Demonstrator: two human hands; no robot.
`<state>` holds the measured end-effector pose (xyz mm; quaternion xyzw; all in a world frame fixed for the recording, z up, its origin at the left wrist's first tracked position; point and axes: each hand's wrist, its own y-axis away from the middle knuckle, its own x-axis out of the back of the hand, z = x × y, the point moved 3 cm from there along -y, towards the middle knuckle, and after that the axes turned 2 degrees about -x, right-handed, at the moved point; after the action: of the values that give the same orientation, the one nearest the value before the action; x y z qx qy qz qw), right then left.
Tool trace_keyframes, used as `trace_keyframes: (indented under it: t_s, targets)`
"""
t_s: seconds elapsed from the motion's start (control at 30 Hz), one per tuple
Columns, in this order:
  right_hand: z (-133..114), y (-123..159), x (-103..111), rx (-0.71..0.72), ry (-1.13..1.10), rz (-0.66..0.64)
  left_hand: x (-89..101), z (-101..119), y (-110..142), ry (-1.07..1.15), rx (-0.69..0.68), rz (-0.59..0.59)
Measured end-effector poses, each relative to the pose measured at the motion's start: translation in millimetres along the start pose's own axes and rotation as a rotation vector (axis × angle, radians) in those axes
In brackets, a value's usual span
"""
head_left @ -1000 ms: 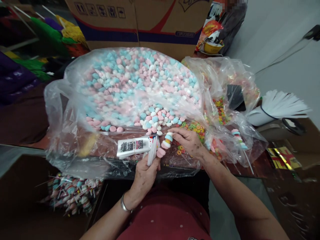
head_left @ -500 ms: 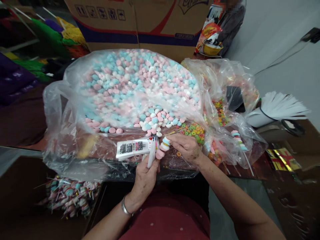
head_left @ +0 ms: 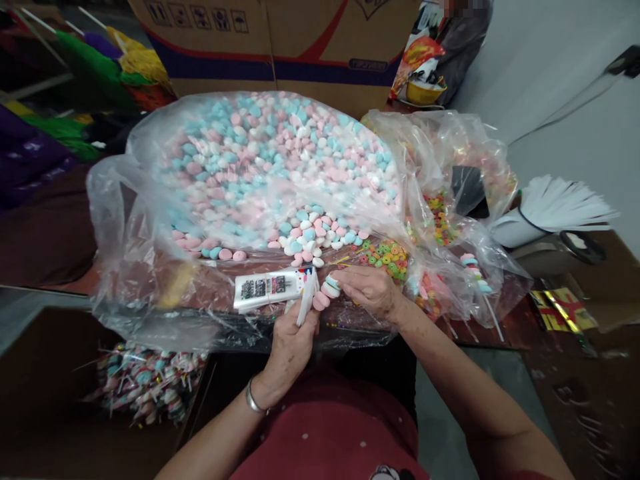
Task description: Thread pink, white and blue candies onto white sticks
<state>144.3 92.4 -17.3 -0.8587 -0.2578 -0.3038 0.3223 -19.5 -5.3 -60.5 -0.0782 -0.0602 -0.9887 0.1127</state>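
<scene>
My left hand is closed around a small bunch of white sticks, one of them threaded with pink, white and blue candies. My right hand pinches the top of that candy stack with its fingertips. Just behind the hands, a big clear plastic bag lies open, heaped with pink, blue and white candies. Small colourful ring candies are piled beside my right hand. A white printed packet lies on the plastic by my left hand.
A second clear bag with ring candies stands at the right, with a finished candy stick against it. A bundle of white sticks lies at far right. Finished candy sticks fill a box at lower left. A large cardboard box stands behind.
My right hand has slid down the stick toward my left hand, pressing the candy stack shorter. The left hand stays put with its sticks.
</scene>
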Motion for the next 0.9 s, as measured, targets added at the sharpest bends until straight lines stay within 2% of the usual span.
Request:
trace_keyframes:
  t_s: [0.17, 0.37, 0.43, 0.57, 0.67, 0.77, 0.9]
  targets:
    - [-1, 8, -6, -0.135, -0.177, 0.053, -0.2, -1, -1, 0.029, 0.021, 0.007]
    - [-16, 8, -28, -0.513, -0.862, 0.254, -7.7, 19, 2, 0.134, 0.136, -0.068]
    - [-18, 6, -31, -0.584, -0.979, 0.296, -10.6, 26, 4, 0.185, 0.150, -0.097]
    - [-18, 1, -21, -0.587, -1.064, 0.407, -14.6, 26, 7, 0.259, 0.191, -0.140]
    - [-23, -1, -18, -0.600, -1.192, 0.385, -15.7, 16, 8, 0.255, 0.154, -0.089]
    - [-28, 0, -23, -0.616, -1.252, 0.383, -17.8, 6, 8, 0.261, 0.117, -0.042]
    - [-29, 4, -33, -0.646, -1.223, 0.388, -21.4, 1, 9, 0.284, 0.144, -0.036]
